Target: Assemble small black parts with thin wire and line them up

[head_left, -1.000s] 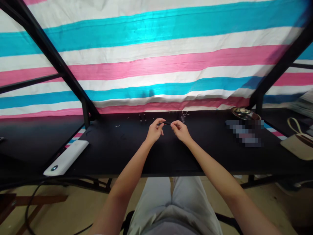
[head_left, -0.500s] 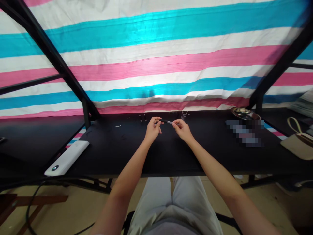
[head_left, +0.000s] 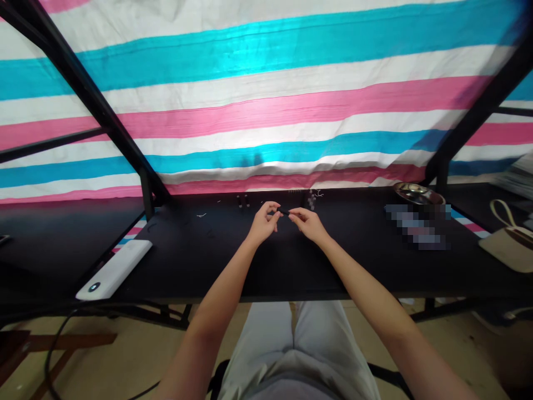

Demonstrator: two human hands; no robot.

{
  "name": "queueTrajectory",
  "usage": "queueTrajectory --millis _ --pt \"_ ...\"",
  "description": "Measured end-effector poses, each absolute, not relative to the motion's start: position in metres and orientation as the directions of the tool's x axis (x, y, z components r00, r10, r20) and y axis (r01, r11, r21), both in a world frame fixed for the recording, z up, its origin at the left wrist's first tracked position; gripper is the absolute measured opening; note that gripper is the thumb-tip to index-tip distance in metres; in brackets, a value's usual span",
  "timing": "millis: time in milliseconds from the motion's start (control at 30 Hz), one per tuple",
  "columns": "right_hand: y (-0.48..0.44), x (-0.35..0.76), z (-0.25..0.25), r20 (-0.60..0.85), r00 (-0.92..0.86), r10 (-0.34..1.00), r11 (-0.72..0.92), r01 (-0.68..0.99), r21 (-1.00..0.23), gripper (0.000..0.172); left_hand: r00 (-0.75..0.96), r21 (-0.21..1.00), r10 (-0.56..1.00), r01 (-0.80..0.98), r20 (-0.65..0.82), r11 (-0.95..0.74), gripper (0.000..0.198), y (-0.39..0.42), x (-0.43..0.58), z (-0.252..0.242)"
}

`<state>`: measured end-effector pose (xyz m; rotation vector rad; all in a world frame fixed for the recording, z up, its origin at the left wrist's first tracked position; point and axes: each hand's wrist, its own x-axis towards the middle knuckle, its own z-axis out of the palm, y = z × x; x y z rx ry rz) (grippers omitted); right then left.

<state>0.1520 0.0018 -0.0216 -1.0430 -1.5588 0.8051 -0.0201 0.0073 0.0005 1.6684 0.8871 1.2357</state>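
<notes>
So both hands are pinching at fingertip level here: the left hand [head_left: 262, 225] has one end of a short black stick [head_left: 283, 211], the right hand [head_left: 308, 224] has the other, so the stick sits right between them, just above the black table [head_left: 291, 272]. Just past the left hand are two thin dark pieces [head_left: 243, 201] with pale ends, and off to its left a curly white scrap [head_left: 201, 215]. Right behind the right hand there's a little greyish cluster [head_left: 311, 200] (too small to tell what it is). Farther out on the right hand's side, a shiny metal dish [head_left: 398, 192] and then a beige pouch [head_left: 506, 251]; well out left of the left hand, a long white case [head_left: 116, 269]. Striped sheeting [head_left: 266, 103] hangs beyond both hands.
</notes>
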Motion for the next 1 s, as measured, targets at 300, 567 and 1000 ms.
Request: queueTrajectory --millis 300,567,1000 --pt "-0.001 0.151 -0.019 0.444 -0.127 0.887 0.462 0.249 -0.852 0.03 0.265 0.96 0.932 0.062 0.248 -0.273 0.031 0.004 -0.018 0.007" --pt "0.006 0.179 -0.01 0.533 -0.121 0.837 0.509 0.528 -0.68 0.023 0.013 0.965 0.965 0.013 0.263 -0.264 0.032 0.011 -0.025 0.007" --pt "0.026 0.224 -0.025 0.381 0.187 0.906 0.098 0.781 -0.617 0.014 0.305 0.865 0.949 0.452 0.079 -0.218 0.017 0.035 0.021 -0.003"
